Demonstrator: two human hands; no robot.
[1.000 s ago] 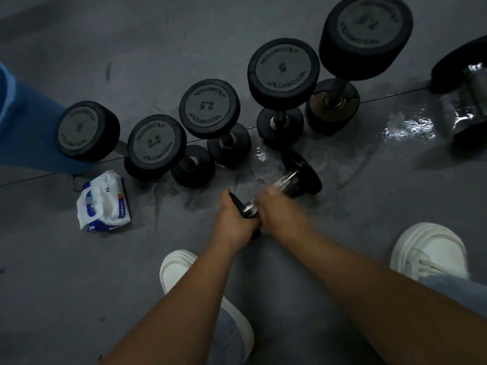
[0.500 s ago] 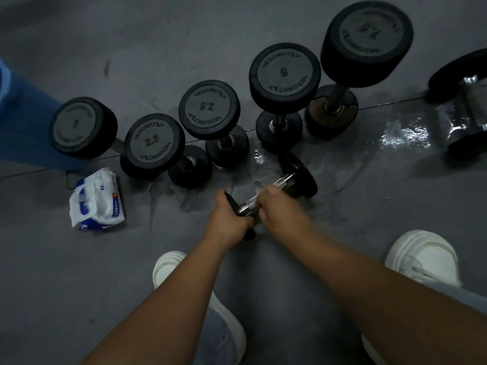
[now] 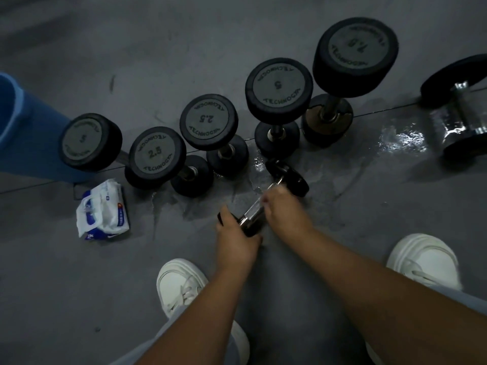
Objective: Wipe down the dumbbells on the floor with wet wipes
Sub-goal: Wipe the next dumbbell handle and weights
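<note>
**Q:** Where does the small dumbbell (image 3: 253,212) lie?

**A:** At the centre of the view, slanting over the grey floor (image 3: 342,214) and held between the two hands. Its far black head points toward the row of dumbbells (image 3: 209,122). Its near head is covered by the left hand (image 3: 234,237).

**Q:** How are the hands set?

**A:** The left hand is wrapped round the near head. The right hand (image 3: 286,208), blurred, curls over the chrome bar just beyond it, and a short stretch of bar shows between them. A pale scrap at the right fingertips is too blurred to name.

**Q:** What lies around?

**A:** Five dumbbells stand on end behind. A pack of wipes (image 3: 104,209) lies to the left, well apart from the hands. A wet patch (image 3: 403,138) shines to the right.
</note>
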